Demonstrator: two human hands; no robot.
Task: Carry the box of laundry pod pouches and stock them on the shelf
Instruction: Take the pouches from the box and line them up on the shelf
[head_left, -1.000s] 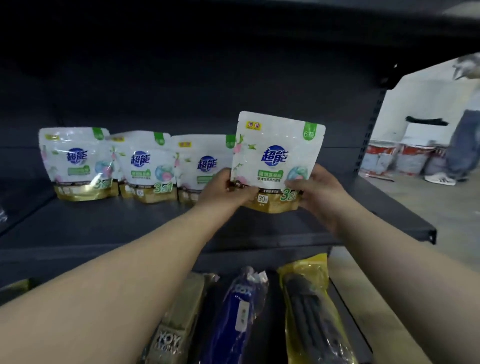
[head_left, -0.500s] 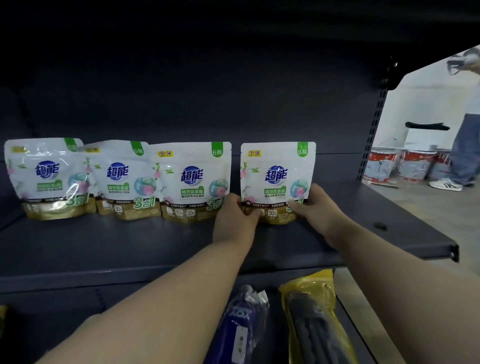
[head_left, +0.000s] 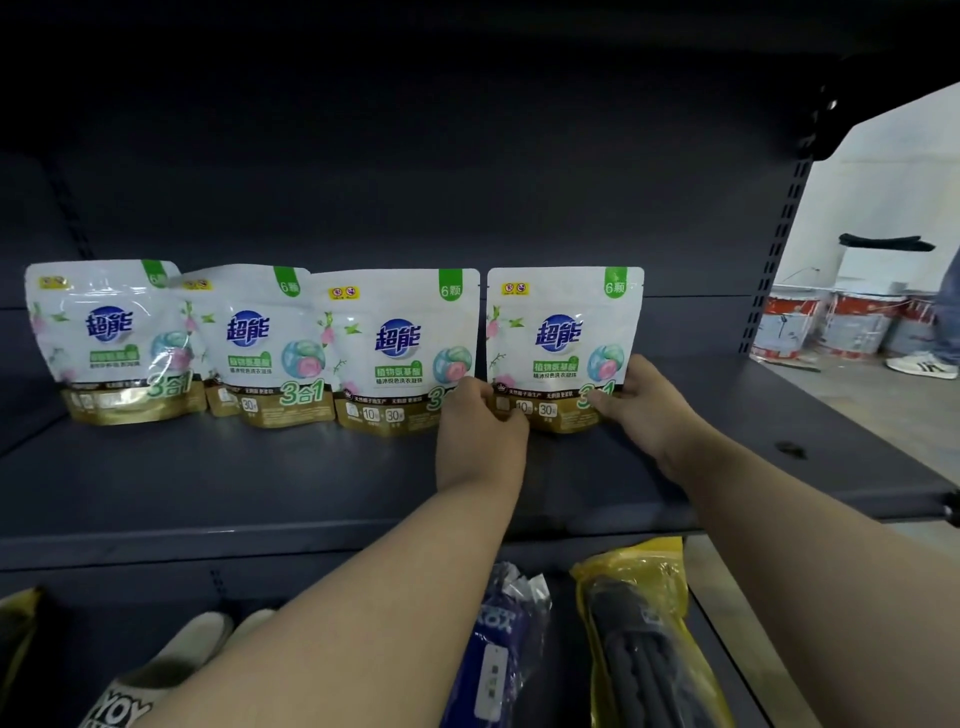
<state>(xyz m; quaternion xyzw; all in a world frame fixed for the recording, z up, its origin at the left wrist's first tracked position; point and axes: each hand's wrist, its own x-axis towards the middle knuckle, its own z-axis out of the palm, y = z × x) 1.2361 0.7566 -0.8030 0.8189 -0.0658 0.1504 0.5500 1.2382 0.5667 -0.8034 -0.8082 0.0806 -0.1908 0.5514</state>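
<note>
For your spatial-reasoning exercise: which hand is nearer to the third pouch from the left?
Left. The left hand overlaps the third pouch's lower right corner; the right hand grips the fourth pouch's far edge.

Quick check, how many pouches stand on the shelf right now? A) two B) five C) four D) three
C: four pouches stand in a row on the shelf, and both hands hold the rightmost pouch at its bottom corners, left hand, right hand.
</note>
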